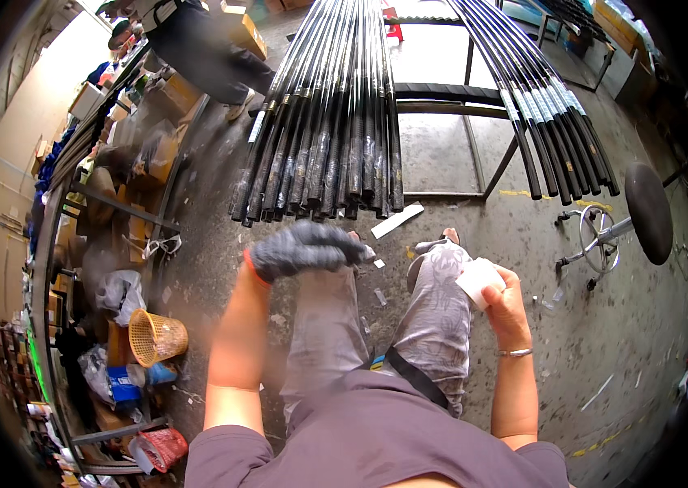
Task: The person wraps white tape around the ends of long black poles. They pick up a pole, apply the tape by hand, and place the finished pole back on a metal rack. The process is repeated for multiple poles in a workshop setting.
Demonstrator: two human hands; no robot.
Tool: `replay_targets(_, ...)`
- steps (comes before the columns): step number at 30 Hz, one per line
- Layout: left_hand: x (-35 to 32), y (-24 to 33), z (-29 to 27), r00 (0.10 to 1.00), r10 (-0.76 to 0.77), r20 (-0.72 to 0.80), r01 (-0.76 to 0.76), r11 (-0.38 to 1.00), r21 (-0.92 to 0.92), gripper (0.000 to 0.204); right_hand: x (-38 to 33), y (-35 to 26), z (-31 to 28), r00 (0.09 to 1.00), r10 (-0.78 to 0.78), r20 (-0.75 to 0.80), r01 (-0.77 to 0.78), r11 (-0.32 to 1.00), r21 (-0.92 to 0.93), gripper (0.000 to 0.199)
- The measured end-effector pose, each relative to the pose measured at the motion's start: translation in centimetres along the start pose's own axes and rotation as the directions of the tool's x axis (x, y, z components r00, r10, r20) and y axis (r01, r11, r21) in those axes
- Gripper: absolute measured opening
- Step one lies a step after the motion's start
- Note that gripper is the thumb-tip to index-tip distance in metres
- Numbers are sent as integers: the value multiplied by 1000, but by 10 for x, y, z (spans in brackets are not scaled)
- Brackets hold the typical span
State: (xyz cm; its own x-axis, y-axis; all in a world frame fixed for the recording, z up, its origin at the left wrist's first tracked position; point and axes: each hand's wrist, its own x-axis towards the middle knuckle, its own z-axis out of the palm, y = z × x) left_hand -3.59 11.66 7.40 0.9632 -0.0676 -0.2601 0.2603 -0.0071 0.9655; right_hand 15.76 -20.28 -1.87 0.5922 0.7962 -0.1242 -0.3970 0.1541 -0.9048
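Observation:
My left hand [303, 249] wears a dark grey glove with an orange cuff. Smeared by motion, its fingers point right, just below the near ends of a row of long black poles [336, 154]. A small pale patch [371, 254] shows at the glove's fingertips; I cannot tell whether it is held. On the right, my bare right hand [509, 307] is closed on a white piece of paper [476, 281], held above my right knee. Several poles in the row have clear wrapping around their near ends.
Another bundle of black poles [555, 122] with pale bands lies on the metal rack [449, 94]. A wheeled stool [647, 213] stands at right. Left, a cluttered shelf [120, 207] holds boxes and a yellow basket [157, 337]. A person [201, 45] stands far left. A white strip [397, 220] lies on the floor.

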Motion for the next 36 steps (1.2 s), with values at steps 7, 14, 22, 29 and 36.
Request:
replay_targets(7, 38, -68, -27, 998, 2, -57, 19, 929, 370, 44, 1, 7, 8, 999, 32, 4, -31, 996, -87, 74)
replay_targets(14, 49, -71, -39, 996, 77, -47, -60, 956, 286, 38, 1, 0, 16, 999, 44, -2, -44, 995, -89, 72)
replay_targets(22, 39, -64, -33, 991, 2, -131, -7, 999, -37, 42, 9, 10, 21, 996, 89, 2, -88, 993, -83, 76)
replay_targets(29, -48, -101, -12, 801, 230, -553, -338, 936, -100, 35, 2, 10, 25, 999, 23, -37, -27, 996, -88, 80)
replay_targets(36, -17, -152, -57, -402, -233, -885, -621, 780, 76, 59, 11, 16, 29, 999, 50, -15, -51, 995, -87, 80)
